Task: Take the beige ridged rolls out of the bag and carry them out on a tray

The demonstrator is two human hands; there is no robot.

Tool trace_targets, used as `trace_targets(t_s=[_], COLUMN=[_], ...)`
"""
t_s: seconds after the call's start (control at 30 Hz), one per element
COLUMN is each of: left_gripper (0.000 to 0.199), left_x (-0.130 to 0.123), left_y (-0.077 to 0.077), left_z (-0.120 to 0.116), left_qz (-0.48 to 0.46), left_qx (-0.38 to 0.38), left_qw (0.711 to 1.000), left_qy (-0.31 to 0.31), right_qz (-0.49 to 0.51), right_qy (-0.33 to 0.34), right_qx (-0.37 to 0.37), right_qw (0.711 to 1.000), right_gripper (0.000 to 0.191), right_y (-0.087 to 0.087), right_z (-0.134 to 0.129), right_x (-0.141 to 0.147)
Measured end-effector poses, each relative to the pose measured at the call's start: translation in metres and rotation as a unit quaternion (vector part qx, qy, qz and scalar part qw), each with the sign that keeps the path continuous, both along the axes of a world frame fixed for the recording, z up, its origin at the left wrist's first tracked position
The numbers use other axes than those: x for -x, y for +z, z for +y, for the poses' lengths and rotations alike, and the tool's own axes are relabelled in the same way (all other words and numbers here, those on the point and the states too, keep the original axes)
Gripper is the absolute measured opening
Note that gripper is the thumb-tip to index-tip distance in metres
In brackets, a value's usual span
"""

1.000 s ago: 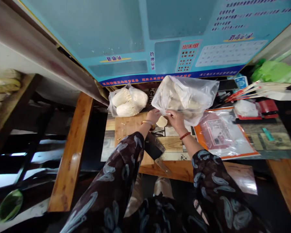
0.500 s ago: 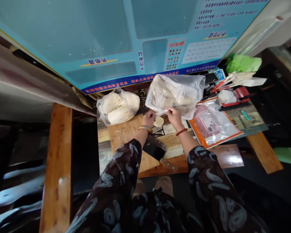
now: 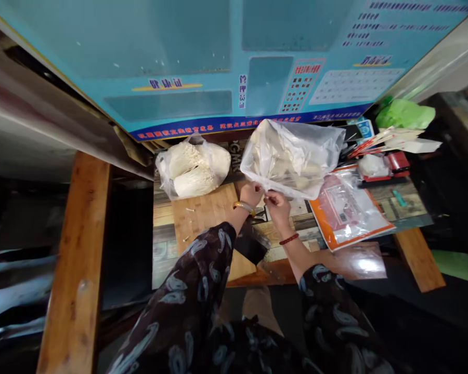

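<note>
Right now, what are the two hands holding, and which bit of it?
Both the left hand and the right hand pinch the near bottom edge of the clear plastic bag, close together.

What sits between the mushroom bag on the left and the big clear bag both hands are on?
In the head view, between the mushroom bag and the big clear bag held by the left hand and right hand, only bare patterned tabletop with dark lettering shows.

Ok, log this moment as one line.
left hand: pinching bag mouth | right hand: same | bag: on table, near board | cleaver: on board, untouched
</note>
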State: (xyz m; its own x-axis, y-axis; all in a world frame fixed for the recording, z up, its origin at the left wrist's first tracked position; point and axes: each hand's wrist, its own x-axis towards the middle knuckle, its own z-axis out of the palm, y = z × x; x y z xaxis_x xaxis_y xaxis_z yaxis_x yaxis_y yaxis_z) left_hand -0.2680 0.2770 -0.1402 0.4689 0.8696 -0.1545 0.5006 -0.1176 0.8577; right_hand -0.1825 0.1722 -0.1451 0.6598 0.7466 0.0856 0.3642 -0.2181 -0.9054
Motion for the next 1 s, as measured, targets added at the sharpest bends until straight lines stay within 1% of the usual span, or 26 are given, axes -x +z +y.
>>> trace_targets(t_s=[0.07, 0.13, 0.23, 0.3, 0.37, 0.43, 0.53, 0.63, 0.7, 0.77, 0.9, 0.97, 1.0], left_gripper=[0.004, 0.003, 0.004, 0.008, 0.011, 0.013, 0.013, 0.015, 0.014, 0.013, 0.011, 0.011, 0.010], left_x=[-0.008, -0.014, -0.020, -0.022, -0.023, -0.023, -0.023, -0.023, -0.022, -0.023, -0.024, -0.025, -0.026], left_y=[-0.007, -0.012, -0.017, -0.017, -0.016, -0.015, -0.012, -0.008, -0.006, -0.003, 0.005, 0.008, 0.009], left_z=[0.004, 0.006, 0.008, 0.008, 0.007, 0.005, 0.002, -0.002, -0.005, -0.006, 0.000, 0.006, 0.009], left_qz=[-0.004, -0.030, -0.070, -0.081, -0.084, -0.083, -0.077, -0.075, -0.078, -0.083, -0.076, -0.065, -0.062], left_qx=[0.010, 0.020, 0.032, 0.030, 0.019, 0.004, -0.025, -0.059, -0.084, -0.109, -0.149, -0.145, -0.132], left_qw=[1.000, 0.999, 0.996, 0.995, 0.995, 0.995, 0.993, 0.990, 0.988, 0.987, 0.984, 0.984, 0.985], left_qy=[0.007, 0.016, 0.038, 0.044, 0.048, 0.058, 0.088, 0.104, 0.100, 0.089, 0.066, 0.082, 0.092], right_qz=[-0.053, -0.092, -0.127, -0.156, -0.196, -0.237, -0.273, -0.289, -0.311, -0.344, -0.403, -0.415, -0.412], right_qy=[0.041, 0.097, 0.191, 0.220, 0.217, 0.223, 0.260, 0.271, 0.269, 0.268, 0.266, 0.254, 0.242], right_qx=[-0.004, 0.007, 0.031, 0.033, 0.028, 0.043, 0.092, 0.124, 0.141, 0.168, 0.216, 0.215, 0.209], right_qw=[0.998, 0.991, 0.973, 0.962, 0.956, 0.945, 0.922, 0.910, 0.901, 0.884, 0.849, 0.847, 0.853], right_gripper=[0.014, 0.016, 0.017, 0.018, 0.023, 0.027, 0.027, 0.021, 0.019, 0.019, 0.017, 0.016, 0.015], right_y=[0.000, 0.004, 0.017, 0.029, 0.039, 0.045, 0.048, 0.048, 0.050, 0.053, 0.059, 0.060, 0.059], right_z=[-0.001, -0.001, -0.002, -0.001, 0.004, 0.014, 0.030, 0.042, 0.046, 0.048, 0.053, 0.056, 0.057], right_x=[-0.003, -0.011, -0.031, -0.045, -0.057, -0.064, -0.069, -0.068, -0.065, -0.062, -0.056, -0.057, -0.058])
